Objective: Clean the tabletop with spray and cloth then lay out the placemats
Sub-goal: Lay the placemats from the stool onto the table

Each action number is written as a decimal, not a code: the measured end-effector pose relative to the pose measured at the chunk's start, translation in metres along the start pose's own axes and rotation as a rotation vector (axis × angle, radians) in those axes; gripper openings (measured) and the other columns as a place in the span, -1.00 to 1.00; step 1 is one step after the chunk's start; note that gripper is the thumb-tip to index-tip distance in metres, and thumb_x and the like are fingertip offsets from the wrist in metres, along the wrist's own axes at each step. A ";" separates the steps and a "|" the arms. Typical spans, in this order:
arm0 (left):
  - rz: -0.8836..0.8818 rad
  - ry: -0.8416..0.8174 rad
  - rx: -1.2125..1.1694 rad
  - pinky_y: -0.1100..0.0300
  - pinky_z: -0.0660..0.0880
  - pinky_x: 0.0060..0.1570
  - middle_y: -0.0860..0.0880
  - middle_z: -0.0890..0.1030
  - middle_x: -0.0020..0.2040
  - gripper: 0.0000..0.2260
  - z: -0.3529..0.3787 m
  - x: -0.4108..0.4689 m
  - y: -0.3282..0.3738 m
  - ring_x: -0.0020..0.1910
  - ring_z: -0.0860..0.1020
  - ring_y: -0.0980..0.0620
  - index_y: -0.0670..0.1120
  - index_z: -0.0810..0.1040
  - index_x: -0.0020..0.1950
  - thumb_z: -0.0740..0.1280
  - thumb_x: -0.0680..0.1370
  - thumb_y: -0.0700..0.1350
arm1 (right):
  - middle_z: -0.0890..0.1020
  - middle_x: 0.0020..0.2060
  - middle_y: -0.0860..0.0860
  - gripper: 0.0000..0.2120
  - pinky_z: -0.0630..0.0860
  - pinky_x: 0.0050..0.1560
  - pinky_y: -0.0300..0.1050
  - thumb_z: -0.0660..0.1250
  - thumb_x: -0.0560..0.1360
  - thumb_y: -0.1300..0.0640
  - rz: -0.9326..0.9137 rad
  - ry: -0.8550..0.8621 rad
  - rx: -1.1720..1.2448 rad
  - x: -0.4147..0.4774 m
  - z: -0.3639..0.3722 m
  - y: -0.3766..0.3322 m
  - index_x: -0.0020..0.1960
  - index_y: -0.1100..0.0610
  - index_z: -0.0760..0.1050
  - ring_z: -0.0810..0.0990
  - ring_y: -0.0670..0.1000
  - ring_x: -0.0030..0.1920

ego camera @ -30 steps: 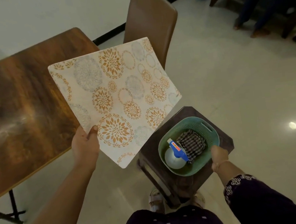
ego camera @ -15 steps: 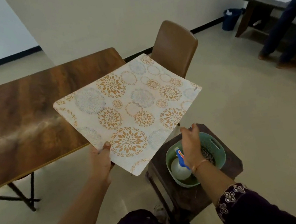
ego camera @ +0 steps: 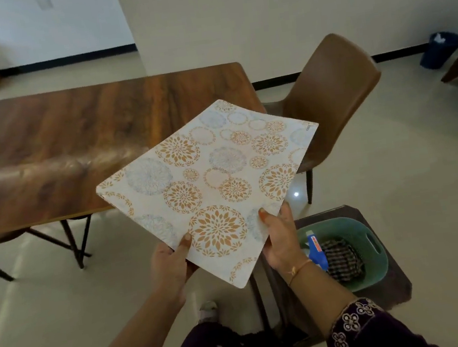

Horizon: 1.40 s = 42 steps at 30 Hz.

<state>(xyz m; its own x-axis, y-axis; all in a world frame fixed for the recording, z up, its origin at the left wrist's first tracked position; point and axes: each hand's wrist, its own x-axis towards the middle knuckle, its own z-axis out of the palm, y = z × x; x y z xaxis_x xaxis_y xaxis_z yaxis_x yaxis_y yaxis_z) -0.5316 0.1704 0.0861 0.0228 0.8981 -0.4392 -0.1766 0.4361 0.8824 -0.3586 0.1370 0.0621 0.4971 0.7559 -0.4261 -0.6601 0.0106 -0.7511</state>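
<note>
Cream placemat (ego camera: 211, 181) pinched: left hand (ego camera: 170, 265), right hand (ego camera: 280, 239); fingers presumably beneath.

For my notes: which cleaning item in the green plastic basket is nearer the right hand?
The blue plastic spray bottle, just beside the right hand; the dark checked fabric cloth lies beyond it, farther right.

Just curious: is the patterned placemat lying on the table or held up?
Held up: the left hand and right hand grip the placemat by its near edges.

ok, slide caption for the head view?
Left hand and right hand hold a placemat by the table; spray bottle and cloth lie in the basket.
</note>
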 end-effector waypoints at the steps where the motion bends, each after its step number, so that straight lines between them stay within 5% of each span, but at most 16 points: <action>1: 0.001 -0.012 -0.021 -0.06 0.56 -0.05 0.00 0.62 0.02 -0.79 -0.004 0.005 0.003 -0.02 0.60 -0.04 0.05 0.49 0.00 0.25 0.57 -0.28 | 0.60 0.12 0.08 -0.71 0.46 0.21 0.29 0.19 0.57 0.37 -0.003 -0.012 0.003 0.005 0.006 0.002 0.11 0.01 0.43 0.56 0.18 0.16; 7: -0.010 -0.094 -0.163 -0.01 0.62 -0.07 -0.03 0.61 0.17 -0.61 -0.042 0.060 0.041 0.10 0.59 -0.07 -0.08 0.41 0.31 0.26 0.52 -0.37 | 0.60 0.18 0.09 -0.60 0.43 0.23 0.32 0.19 0.55 0.39 -0.005 -0.079 0.015 0.043 0.049 0.014 0.30 0.05 0.41 0.55 0.20 0.20; 11: -0.029 -0.040 -0.286 0.01 0.61 -0.07 -0.09 0.59 0.20 -0.62 -0.093 0.123 0.089 0.11 0.60 -0.08 -0.09 0.38 0.35 0.25 0.54 -0.32 | 0.60 0.18 0.09 -0.63 0.43 0.20 0.35 0.16 0.56 0.38 0.059 -0.116 0.002 0.072 0.084 0.015 0.24 0.02 0.45 0.54 0.25 0.20; 20: -0.221 -0.209 -0.038 0.09 0.63 -0.31 -0.15 0.69 -0.11 -0.79 -0.157 0.216 0.165 -0.24 0.68 -0.08 -0.16 0.59 0.05 0.23 0.57 -0.08 | 0.54 0.26 0.16 -0.58 0.49 0.12 0.34 0.21 0.50 0.31 0.158 -0.203 -0.033 0.115 0.124 0.021 0.33 0.06 0.41 0.52 0.30 0.23; 25: -0.134 -0.146 0.173 0.11 0.58 -0.36 -0.04 0.69 -0.34 -0.94 -0.141 0.248 0.182 -0.40 0.66 -0.03 -0.07 0.57 -0.05 0.32 0.54 -0.12 | 0.54 0.27 0.19 -0.27 0.47 0.13 0.38 0.54 0.26 0.19 0.164 -0.194 -0.056 0.126 0.139 0.023 0.38 0.09 0.37 0.51 0.32 0.24; 31: -0.004 -0.133 0.306 0.15 0.57 -0.39 -0.13 0.66 -0.09 -0.86 -0.121 0.284 0.192 -0.25 0.64 -0.08 -0.10 0.55 0.10 0.32 0.55 -0.17 | 0.52 0.28 0.18 -0.56 0.57 0.01 0.26 0.17 0.53 0.34 0.182 -0.180 -0.056 0.159 0.148 0.015 0.39 0.10 0.36 0.50 0.30 0.23; 36: -0.240 -0.163 0.316 -0.06 0.51 -0.06 -0.14 0.57 -0.10 -0.80 -0.110 0.328 0.205 -0.17 0.53 -0.14 -0.12 0.57 0.00 0.30 0.55 0.00 | 0.55 0.25 0.17 -0.59 0.58 -0.01 0.26 0.12 0.58 0.34 0.238 -0.180 -0.109 0.200 0.160 0.002 0.37 0.07 0.38 0.53 0.29 0.20; 39: -0.348 -0.196 0.325 0.04 0.43 -0.20 -0.15 0.52 -0.19 -0.71 -0.102 0.364 0.214 -0.25 0.46 -0.10 -0.15 0.58 -0.15 0.33 0.51 0.08 | 0.57 0.23 0.18 -0.61 0.52 0.06 0.33 0.12 0.59 0.33 0.291 -0.184 -0.162 0.236 0.171 -0.007 0.35 0.06 0.40 0.53 0.31 0.19; 42: -0.361 -0.344 0.265 0.00 0.61 -0.22 -0.17 0.68 -0.04 -0.83 -0.068 0.379 0.229 -0.10 0.65 -0.17 -0.14 0.52 0.09 0.23 0.59 -0.09 | 0.60 0.17 0.18 -0.65 0.53 0.06 0.32 0.13 0.59 0.34 0.327 -0.215 -0.265 0.278 0.187 -0.022 0.29 0.07 0.45 0.58 0.29 0.14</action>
<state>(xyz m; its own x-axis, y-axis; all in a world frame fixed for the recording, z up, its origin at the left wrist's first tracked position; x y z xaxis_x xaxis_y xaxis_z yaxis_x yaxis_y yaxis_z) -0.6299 0.6069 0.1098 0.3632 0.6370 -0.6800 0.1536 0.6789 0.7180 -0.3112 0.4693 0.0539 0.1414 0.8104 -0.5686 -0.5821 -0.3966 -0.7098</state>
